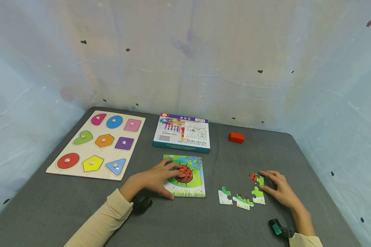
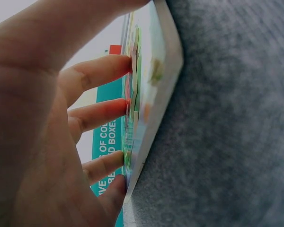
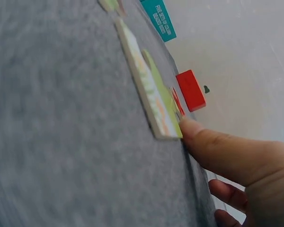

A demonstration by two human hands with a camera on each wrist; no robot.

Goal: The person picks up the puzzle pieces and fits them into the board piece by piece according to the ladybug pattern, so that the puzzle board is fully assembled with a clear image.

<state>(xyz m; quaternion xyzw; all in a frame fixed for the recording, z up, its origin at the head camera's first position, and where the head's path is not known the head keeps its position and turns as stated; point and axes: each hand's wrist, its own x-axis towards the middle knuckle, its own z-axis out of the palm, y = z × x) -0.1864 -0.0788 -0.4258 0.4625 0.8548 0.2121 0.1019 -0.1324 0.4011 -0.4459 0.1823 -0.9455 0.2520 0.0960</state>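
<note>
My left hand (image 1: 159, 177) lies over the left side of a square ladybug picture board (image 1: 195, 190), its fingers spread and the fingertips touching the picture. The thumb extends along the board's near left corner. To the right, my right hand (image 1: 279, 188) pinches a jigsaw piece (image 1: 260, 179) with a red ladybug part between thumb and index finger, flat on the table. Just below it sits a green and white corner piece (image 1: 258, 196). Another bottom piece (image 1: 243, 202) and a left corner piece (image 1: 225, 197) lie nearby, with small gaps between them.
A wooden shape board (image 1: 97, 151) with knobbed pieces lies at the left. Behind the ladybug board is a flat box (image 1: 182, 133) with a teal side. A red block (image 1: 236, 137) stands at the back right. Pale sheeting (image 1: 185, 68) hangs behind the grey table (image 1: 185, 226).
</note>
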